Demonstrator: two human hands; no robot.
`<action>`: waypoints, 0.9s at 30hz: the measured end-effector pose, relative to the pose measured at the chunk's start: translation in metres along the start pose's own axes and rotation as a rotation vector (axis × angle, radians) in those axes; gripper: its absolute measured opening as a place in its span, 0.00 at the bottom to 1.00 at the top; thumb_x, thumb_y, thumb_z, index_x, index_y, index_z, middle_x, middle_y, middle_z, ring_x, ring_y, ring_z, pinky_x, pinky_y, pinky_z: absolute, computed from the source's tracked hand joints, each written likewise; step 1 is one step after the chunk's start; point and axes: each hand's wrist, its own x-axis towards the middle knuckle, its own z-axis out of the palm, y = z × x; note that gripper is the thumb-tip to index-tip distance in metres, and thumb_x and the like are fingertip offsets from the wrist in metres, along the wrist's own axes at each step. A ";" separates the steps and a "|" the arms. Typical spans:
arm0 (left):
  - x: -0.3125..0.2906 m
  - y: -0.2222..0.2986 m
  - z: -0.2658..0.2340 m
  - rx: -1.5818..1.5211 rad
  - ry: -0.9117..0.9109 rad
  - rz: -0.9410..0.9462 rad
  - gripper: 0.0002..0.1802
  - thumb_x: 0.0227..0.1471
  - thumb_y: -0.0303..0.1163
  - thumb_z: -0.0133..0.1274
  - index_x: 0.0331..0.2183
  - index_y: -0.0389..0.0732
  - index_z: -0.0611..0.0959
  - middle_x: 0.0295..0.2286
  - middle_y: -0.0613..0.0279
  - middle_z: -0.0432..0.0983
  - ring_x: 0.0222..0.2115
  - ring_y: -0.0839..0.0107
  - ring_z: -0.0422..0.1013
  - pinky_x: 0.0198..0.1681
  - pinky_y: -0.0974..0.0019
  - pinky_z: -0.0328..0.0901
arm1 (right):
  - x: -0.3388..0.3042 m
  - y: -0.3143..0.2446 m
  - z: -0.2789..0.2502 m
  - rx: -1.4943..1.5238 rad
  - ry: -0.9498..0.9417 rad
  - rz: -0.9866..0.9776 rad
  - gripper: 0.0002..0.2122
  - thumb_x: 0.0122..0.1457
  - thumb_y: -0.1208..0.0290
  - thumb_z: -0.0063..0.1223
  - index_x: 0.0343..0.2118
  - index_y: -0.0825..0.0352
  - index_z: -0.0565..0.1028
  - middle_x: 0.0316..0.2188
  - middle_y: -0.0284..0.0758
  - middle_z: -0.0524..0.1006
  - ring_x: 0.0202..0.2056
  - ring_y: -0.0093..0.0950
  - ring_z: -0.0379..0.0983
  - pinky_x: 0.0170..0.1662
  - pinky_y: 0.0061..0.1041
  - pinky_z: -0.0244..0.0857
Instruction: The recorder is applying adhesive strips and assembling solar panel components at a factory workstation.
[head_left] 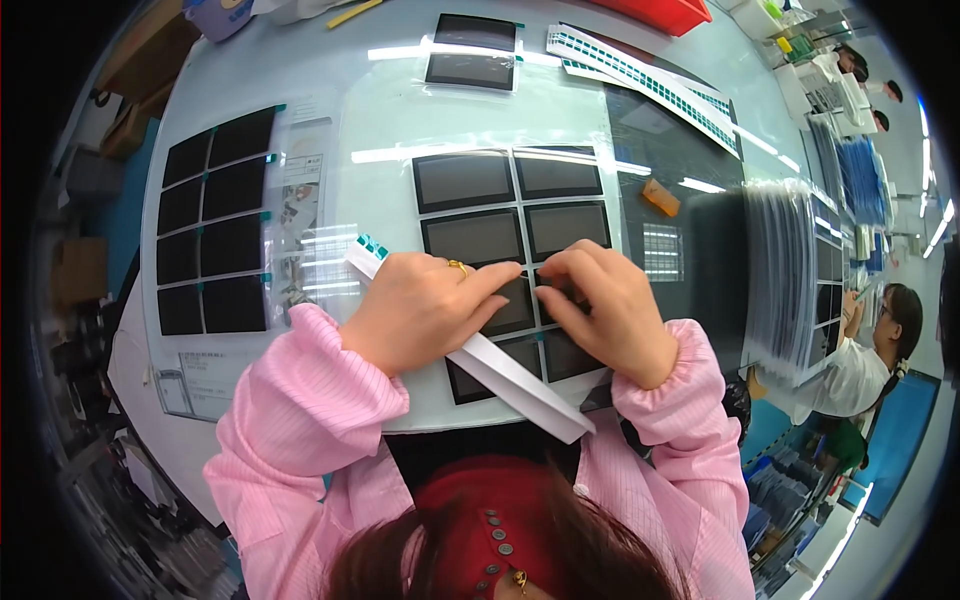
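Note:
Under the fingers of my left hand (425, 300) runs a long white strip (525, 385), folded lengthwise, with teal tabs at its far end. That hand is closed around the strip, its index fingertip reaching a gap between dark rectangular screen panels (472, 240). My right hand (605, 300) is bent over the same gap, thumb and index finger curled close together. Whatever it pinches is too small to make out. The panels lie in two columns in front of me, under or on clear film, and my hands cover some of them.
More dark panels (237, 220) with teal tabs lie at the left. Another pair (472, 52) sits at the far side, beside white strips of teal tabs (650, 85). An orange block (660, 197) rests right of centre. Stacked clear sheets (780, 270) stand at the right, near a co-worker (850, 375).

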 end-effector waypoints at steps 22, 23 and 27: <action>0.004 -0.022 0.001 0.207 0.366 -0.017 0.06 0.55 0.39 0.63 0.33 0.49 0.84 0.14 0.66 0.73 0.16 0.64 0.73 0.19 0.60 0.65 | 0.000 -0.022 -0.006 0.341 -0.437 0.181 0.11 0.57 0.70 0.67 0.24 0.72 0.78 0.17 0.38 0.74 0.18 0.28 0.71 0.23 0.26 0.63; 0.004 -0.024 0.005 0.161 0.351 -0.059 0.06 0.55 0.38 0.63 0.32 0.49 0.83 0.14 0.65 0.73 0.16 0.63 0.73 0.19 0.60 0.64 | 0.000 -0.021 -0.008 0.324 -0.461 0.154 0.09 0.58 0.71 0.66 0.27 0.72 0.79 0.18 0.36 0.75 0.18 0.23 0.70 0.23 0.24 0.63; 0.001 -0.024 0.006 0.058 0.282 -0.111 0.05 0.55 0.34 0.64 0.33 0.45 0.87 0.21 0.61 0.82 0.18 0.61 0.77 0.21 0.63 0.68 | 0.004 -0.028 -0.003 0.473 -0.385 0.296 0.08 0.59 0.72 0.65 0.30 0.72 0.79 0.19 0.33 0.76 0.20 0.19 0.70 0.24 0.21 0.64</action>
